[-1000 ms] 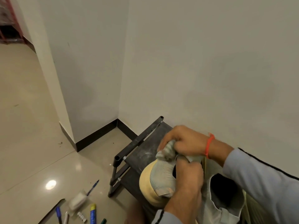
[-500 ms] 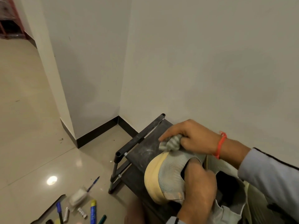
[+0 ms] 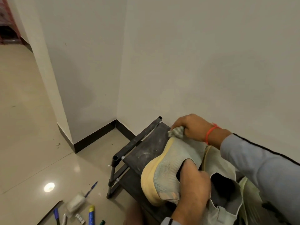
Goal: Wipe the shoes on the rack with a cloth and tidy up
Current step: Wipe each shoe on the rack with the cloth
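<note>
From my head camera, looking down into the corner of the room, my left hand [image 3: 193, 187] is tucked into the opening of a pale grey mesh shoe [image 3: 168, 172] with a yellowish sole, fingers curled inside it and gripping the collar, so the shoe is tipped on its side with the sole facing left. The shoe sits over the top shelf of the dark shoe rack [image 3: 142, 153], near its left end rail. My right hand [image 3: 191, 127] is closed around a bunched grey cloth [image 3: 177, 133], fingers curled over it and pressing it against the toe end of the shoe, close to the rack's far edge by the wall. There is a red band [image 3: 211, 132] on that wrist, and my grey sleeve [image 3: 259, 168] runs off to the right.

Just beside the held shoe, toward the right of the shelf, lies a second shoe [image 3: 224, 189] of the same pale colour, its dark opening facing up. The shelf surface shows pale dusty smears.

On the floor [image 3: 32, 143] left of the rack's near leg lie a blue pen [image 3: 90, 189], a white crumpled bundle [image 3: 75, 204], and several markers [image 3: 91, 215] at the bottom edge of the view.
</note>
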